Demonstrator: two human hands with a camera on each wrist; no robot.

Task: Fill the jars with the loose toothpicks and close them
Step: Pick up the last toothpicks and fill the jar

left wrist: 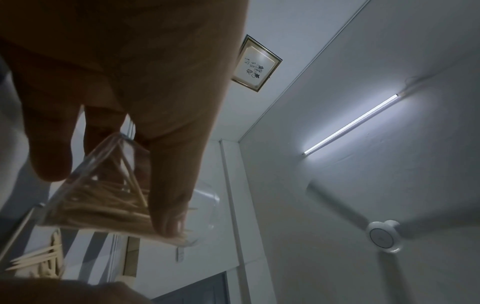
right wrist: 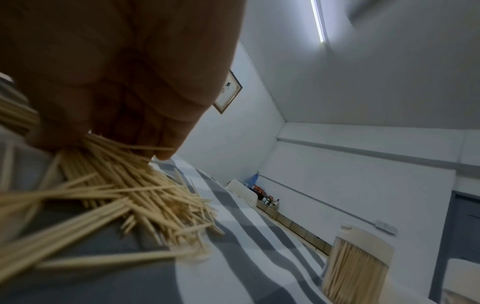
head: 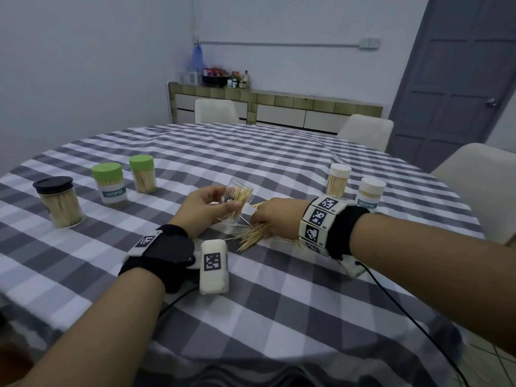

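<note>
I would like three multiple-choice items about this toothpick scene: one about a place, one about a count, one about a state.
1. Where does the black-lidded jar stand?
A. far left of the table
B. beside the white-lidded jars
C. in the right hand

2. How many green-lidded jars stand on the table?
A. one
B. two
C. four

3. In what state is the clear jar in the left hand?
A. closed with a lid
B. open and tilted
C. empty

Answers: 1 A, it is leftmost of all jars. 2 B, two green lids stand side by side. 3 B, no lid, it leans, toothpicks inside.
</note>
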